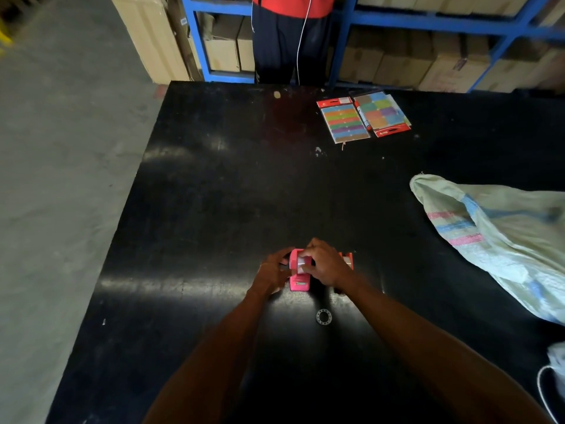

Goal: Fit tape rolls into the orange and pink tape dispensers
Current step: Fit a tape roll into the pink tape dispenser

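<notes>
Pink dispenser between left hand and right hand.

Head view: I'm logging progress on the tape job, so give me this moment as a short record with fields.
surface: black table
pink dispenser: on table, held from both sides
tape roll: whitish, sitting in pink dispenser
left hand: grips dispenser's left side
right hand: on roll and dispenser top
orange dispenser: behind right hand, mostly hidden
ring: loose on table, nearer the person
sack: right edge of table
</notes>
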